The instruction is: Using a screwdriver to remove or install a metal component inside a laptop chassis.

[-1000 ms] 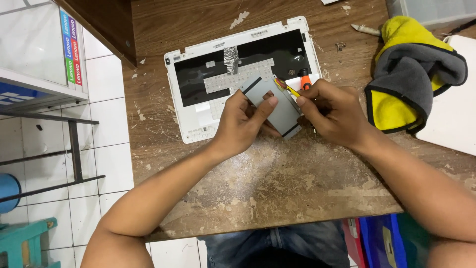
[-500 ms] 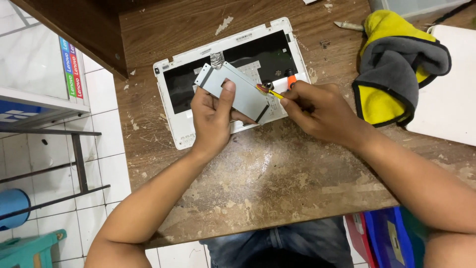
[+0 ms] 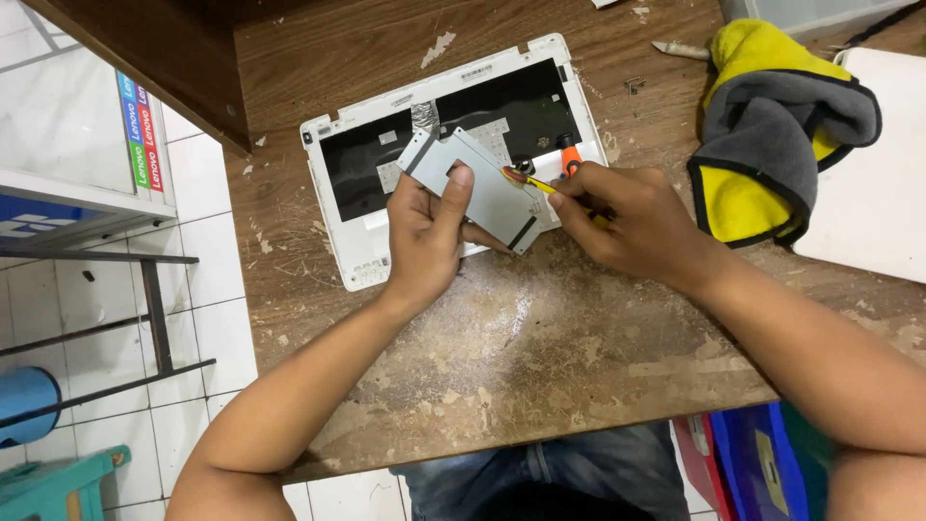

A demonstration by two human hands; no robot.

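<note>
The left hand [image 3: 424, 236] is holding a flat grey metal plate [image 3: 482, 185] above the wooden table [image 3: 540, 357]. The thumb is pressing on the plate's face and the other fingers are closing behind it, so the grip is firm on the lower left part of the plate. The plate is tilting, with one corner pointing to the far side of the table and the opposite corner coming down towards the near edge.

The right hand [image 3: 632, 227] is closing around a small screwdriver [image 3: 529, 180] with a yellow handle, and the red tip end is touching the right part of the plate. Most of the handle is hiding inside the fist.

Under both hands a white laptop shell [image 3: 352, 260] is lying open on the table, near the far edge, and its inside is showing black. A small orange-and-black tool [image 3: 569, 154] is resting on the shell, just beside the right hand. A yellow and grey cloth [image 3: 772, 135] is lying crumpled near the far right corner, and a white board [image 3: 868, 193] is touching it at the right edge.
</note>
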